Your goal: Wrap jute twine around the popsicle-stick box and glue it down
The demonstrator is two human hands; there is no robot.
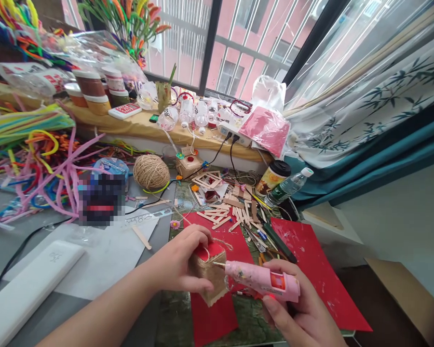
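Observation:
My left hand grips a small brown box with a red top, its fingers over the top and the thumb along the near side. Twine runs around the box's upper edge, and a loose end sticks out at the back. In my right hand is a pink hot glue gun, pointing left. Its metal nozzle is at the box's upper edge, by the twine; whether it touches I cannot tell. Under the box lies red paper. The palm side of my left hand is hidden.
Wooden craft sticks lie piled behind the box, near a twine ball and another small box. A water bottle and a paper cup stand at right. A white power bank lies at left; pipe cleaners spread beyond.

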